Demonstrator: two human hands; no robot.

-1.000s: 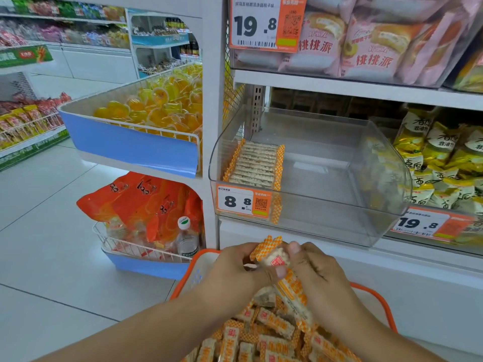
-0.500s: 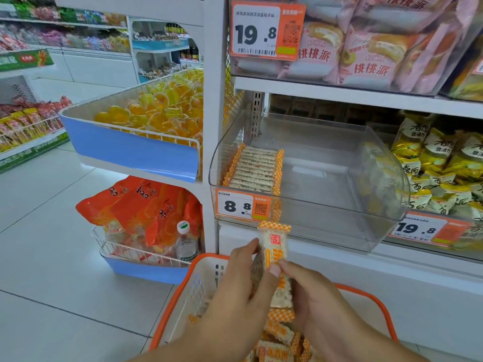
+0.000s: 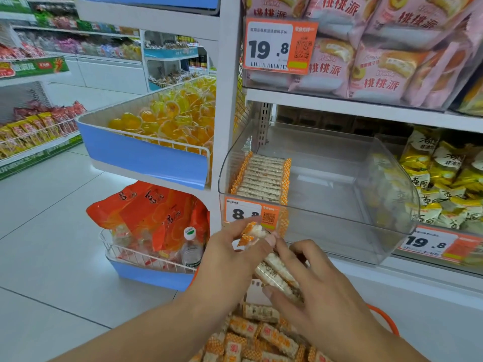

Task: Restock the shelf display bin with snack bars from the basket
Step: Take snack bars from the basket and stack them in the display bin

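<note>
My left hand [image 3: 235, 248] pinches one orange-checked snack bar [image 3: 252, 232] just below the bin's front wall. My right hand [image 3: 313, 280] grips a small stack of snack bars [image 3: 277, 274] beside it, thumb under and fingers over. Both hands hover over the orange basket [image 3: 386, 320], where several more loose snack bars [image 3: 261, 333] lie. The clear shelf display bin [image 3: 339, 231] sits on the shelf above the hands. A neat row of bars [image 3: 262, 177] stands along its left side; the remaining floor of the bin is bare.
An orange 8.8 price tag [image 3: 248, 212] hangs on the bin's front left. Yellow packets [image 3: 444, 178] fill the bin to the right, pink packs [image 3: 379, 48] the shelf above. A blue wire rack of jelly cups [image 3: 162, 121] and orange bags [image 3: 156, 212] stand left.
The bar held upright between both hands has been tilted and turned flat. My right hand now holds a stack of bars, and both hands have risen closer to the bin front.
</note>
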